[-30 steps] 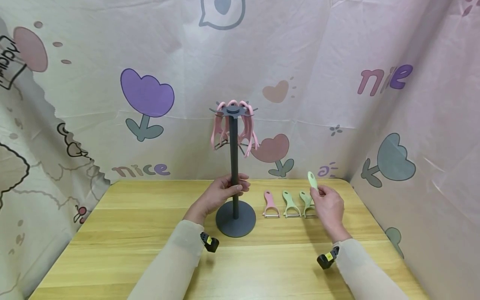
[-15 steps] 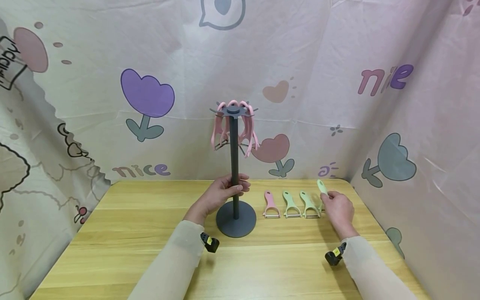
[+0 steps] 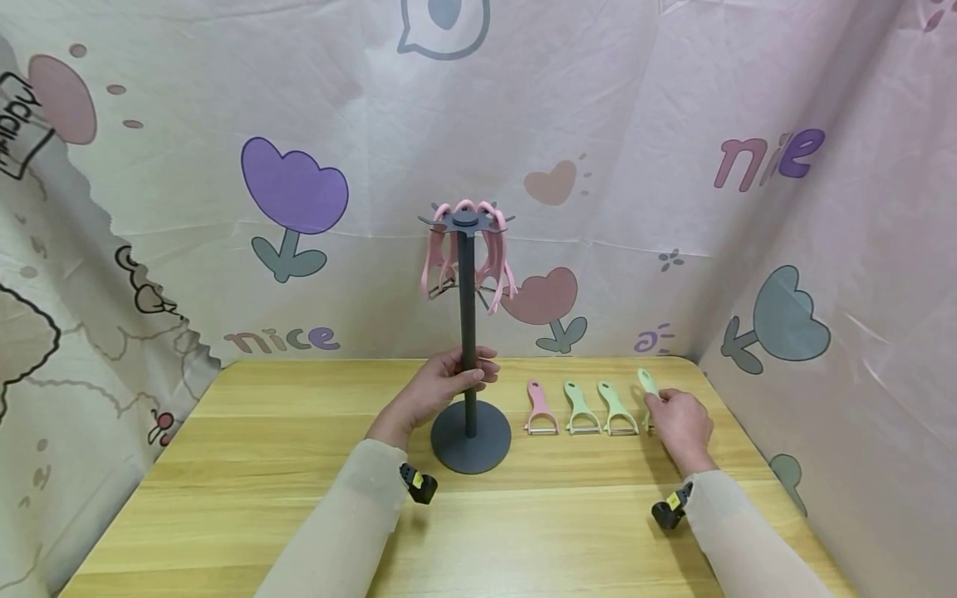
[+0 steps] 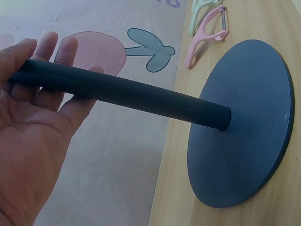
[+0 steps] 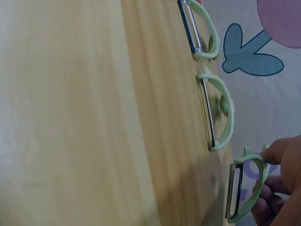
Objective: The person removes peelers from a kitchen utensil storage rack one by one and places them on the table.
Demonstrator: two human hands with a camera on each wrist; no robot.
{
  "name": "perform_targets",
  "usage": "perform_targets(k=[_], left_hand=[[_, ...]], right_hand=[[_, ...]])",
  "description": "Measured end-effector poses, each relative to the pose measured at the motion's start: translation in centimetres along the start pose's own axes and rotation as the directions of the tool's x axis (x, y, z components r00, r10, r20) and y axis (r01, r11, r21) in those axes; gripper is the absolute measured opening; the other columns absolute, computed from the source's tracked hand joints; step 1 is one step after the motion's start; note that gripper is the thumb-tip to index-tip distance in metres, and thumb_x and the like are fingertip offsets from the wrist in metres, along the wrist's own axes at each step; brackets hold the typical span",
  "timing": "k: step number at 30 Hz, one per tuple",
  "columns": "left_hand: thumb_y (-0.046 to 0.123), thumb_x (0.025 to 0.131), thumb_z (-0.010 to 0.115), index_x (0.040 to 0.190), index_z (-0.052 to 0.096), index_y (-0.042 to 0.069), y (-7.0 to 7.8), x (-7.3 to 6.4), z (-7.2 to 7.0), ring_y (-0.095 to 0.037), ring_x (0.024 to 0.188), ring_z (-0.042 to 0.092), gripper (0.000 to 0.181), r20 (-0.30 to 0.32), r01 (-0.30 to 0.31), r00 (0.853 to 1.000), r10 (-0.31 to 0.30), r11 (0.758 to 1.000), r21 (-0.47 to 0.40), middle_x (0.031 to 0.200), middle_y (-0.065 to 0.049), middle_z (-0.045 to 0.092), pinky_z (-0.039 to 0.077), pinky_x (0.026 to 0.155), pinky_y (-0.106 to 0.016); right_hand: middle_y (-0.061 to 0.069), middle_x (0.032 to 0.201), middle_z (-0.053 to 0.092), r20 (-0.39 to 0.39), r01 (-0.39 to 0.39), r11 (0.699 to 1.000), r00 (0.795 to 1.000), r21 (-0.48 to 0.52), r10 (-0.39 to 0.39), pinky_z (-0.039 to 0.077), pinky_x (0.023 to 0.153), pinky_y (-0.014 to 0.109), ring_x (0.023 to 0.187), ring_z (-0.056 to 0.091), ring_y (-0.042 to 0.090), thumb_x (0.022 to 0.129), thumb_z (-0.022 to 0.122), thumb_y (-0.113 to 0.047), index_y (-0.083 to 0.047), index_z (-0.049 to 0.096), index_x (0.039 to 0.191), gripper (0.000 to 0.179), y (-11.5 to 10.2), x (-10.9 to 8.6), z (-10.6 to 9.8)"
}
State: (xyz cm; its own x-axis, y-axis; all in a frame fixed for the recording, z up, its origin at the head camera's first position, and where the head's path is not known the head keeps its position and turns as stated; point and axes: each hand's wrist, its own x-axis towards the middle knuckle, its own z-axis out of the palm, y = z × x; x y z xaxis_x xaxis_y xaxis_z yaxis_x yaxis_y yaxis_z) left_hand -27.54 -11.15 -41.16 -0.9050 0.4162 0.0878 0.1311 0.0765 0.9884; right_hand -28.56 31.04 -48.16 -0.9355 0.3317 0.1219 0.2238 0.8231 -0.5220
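In the head view, a dark grey rack [image 3: 468, 316] with a round base [image 3: 486, 453] stands upright on the table, several pink peelers [image 3: 493, 253] hanging from its top hooks. My left hand [image 3: 429, 390] holds the pole low down, thumb in front and fingers behind. Over at the right, my right hand [image 3: 682, 428] pinches a green peeler [image 3: 647, 382]; in the right wrist view thumb and fingers grip its curved frame [image 5: 258, 202] beside the blade. Left of it lie two green peelers [image 3: 578, 407] and a pink peeler [image 3: 537, 407] in a row.
The wooden table [image 3: 247, 498] ends at a patterned cloth backdrop [image 3: 389, 282] just behind the row of peelers. Another cloth side [image 3: 845, 399] borders the table on the right. Each wrist carries a small black camera [image 3: 422, 486].
My right hand has moved right and down with the green peeler, away from the neighbouring green one and lower toward the table. The left hand and rack have stayed put.
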Motion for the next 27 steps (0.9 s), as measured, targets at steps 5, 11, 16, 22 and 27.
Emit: perform_targets(k=[5, 11, 16, 22, 27], left_hand=[[0.013, 0.106, 0.064, 0.143, 0.062, 0.011, 0.00, 0.01, -0.03, -0.037, 0.126, 0.069, 0.037, -0.010, 0.004, 1.000, -0.004, 1.000, 0.000, 0.131, -0.013, 0.072, 0.051, 0.113, -0.049], [0.014, 0.106, 0.065, 0.142, 0.063, 0.013, -0.01, 0.02, -0.02, -0.032, 0.123, 0.070, 0.037, -0.014, 0.002, 1.000, -0.002, 1.000, 0.007, 0.131, -0.012, 0.073, 0.051, 0.113, -0.049], [0.013, 0.106, 0.065, 0.144, 0.062, 0.011, -0.06, 0.03, 0.00, -0.031, 0.123, 0.070, 0.038, -0.013, -0.001, 1.000, 0.001, 1.000, 0.009, 0.131, -0.013, 0.072, 0.051, 0.113, -0.049], [0.014, 0.106, 0.064, 0.147, 0.058, 0.006, -0.18, 0.03, -0.04, -0.044, 0.130, 0.064, 0.042, -0.004, -0.004, 1.000, 0.004, 1.000, 0.003, 0.132, -0.014, 0.072, 0.050, 0.114, -0.051], [0.015, 0.106, 0.065, 0.144, 0.061, 0.010, -0.23, -0.03, -0.04, -0.039, 0.127, 0.068, 0.039, -0.005, -0.007, 1.000, 0.007, 1.000, 0.003, 0.132, -0.013, 0.072, 0.051, 0.113, -0.049]], right_hand=[[0.028, 0.133, 0.068, 0.016, -0.006, 1.000, 1.000, -0.017, 0.007, 0.043, 0.095, 0.067, 0.119, 0.062, 0.054, 0.105, 0.053, -0.038, 0.003, 0.066, 0.135, 0.052, 0.30, 0.08, 0.12], [0.029, 0.134, 0.067, 0.028, 0.000, 0.999, 1.000, -0.034, 0.001, 0.042, 0.095, 0.068, 0.120, 0.061, 0.054, 0.106, 0.052, -0.037, 0.004, 0.065, 0.136, 0.053, 0.55, 0.24, 0.49], [0.029, 0.135, 0.066, 0.033, 0.003, 0.999, 0.999, -0.042, -0.001, 0.043, 0.094, 0.067, 0.119, 0.061, 0.054, 0.106, 0.051, -0.037, 0.004, 0.064, 0.137, 0.053, 0.53, 0.36, 0.69], [0.030, 0.135, 0.066, 0.043, 0.007, 0.999, 0.999, -0.054, -0.004, 0.044, 0.094, 0.067, 0.118, 0.061, 0.055, 0.106, 0.053, -0.036, 0.004, 0.065, 0.135, 0.051, 0.65, 0.43, 0.67], [0.031, 0.135, 0.065, 0.055, 0.008, 0.998, 0.998, -0.068, -0.004, 0.043, 0.095, 0.068, 0.118, 0.061, 0.056, 0.106, 0.053, -0.036, 0.005, 0.065, 0.134, 0.051, 0.69, 0.47, 0.83]])
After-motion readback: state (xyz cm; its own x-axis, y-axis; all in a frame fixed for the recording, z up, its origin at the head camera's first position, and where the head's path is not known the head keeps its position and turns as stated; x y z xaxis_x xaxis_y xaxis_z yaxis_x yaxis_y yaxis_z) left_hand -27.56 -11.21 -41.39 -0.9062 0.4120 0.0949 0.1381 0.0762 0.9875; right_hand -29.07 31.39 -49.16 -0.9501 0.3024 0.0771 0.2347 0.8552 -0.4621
